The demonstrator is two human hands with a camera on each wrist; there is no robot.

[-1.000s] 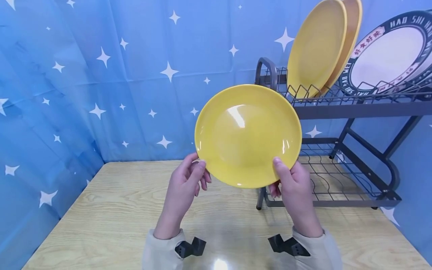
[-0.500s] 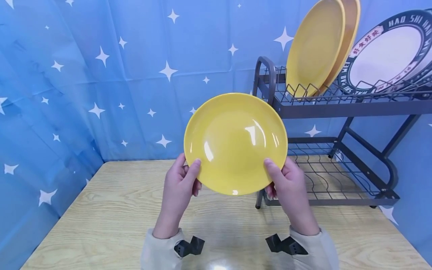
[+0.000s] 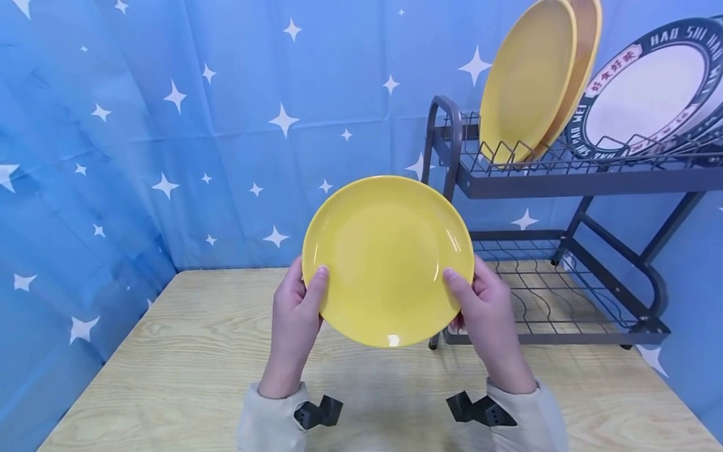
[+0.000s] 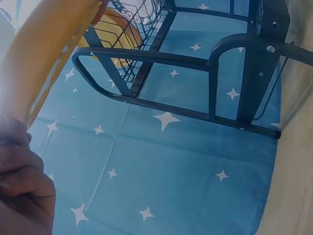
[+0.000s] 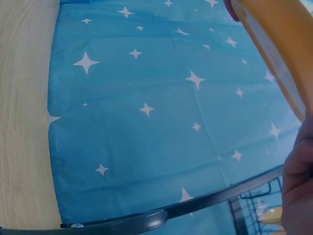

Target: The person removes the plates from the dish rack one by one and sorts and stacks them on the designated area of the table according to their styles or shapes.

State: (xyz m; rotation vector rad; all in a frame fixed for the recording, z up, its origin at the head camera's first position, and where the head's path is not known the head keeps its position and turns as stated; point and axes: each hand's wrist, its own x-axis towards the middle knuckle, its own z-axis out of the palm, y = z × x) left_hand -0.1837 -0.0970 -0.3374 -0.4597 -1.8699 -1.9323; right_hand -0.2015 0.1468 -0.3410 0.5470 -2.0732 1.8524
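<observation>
A round, glossy yellow plate [image 3: 388,257] is held up over the wooden table, its face tilted toward the head camera. My left hand [image 3: 295,317] grips its left rim, thumb on the face and the other fingers behind. On the opposite side my right hand [image 3: 490,307] pinches the rim the same way. Both wrist views catch the plate from underneath: its orange-yellow back [image 4: 46,54] beside the left hand [image 4: 22,181], and its edge [image 5: 281,54] above the right hand [image 5: 299,183].
A dark two-tier dish rack [image 3: 576,185] stands at the right. Its upper tier holds two upright yellow plates [image 3: 528,81] and white plates with dark lettered rims [image 3: 646,91]. The wooden table [image 3: 186,351] reaches back to a blue star-patterned curtain [image 3: 237,157].
The yellow plate has come down and slightly left, away from the rack. My left hand, first just at the rim with fingertips, now has its thumb over the plate's face.
</observation>
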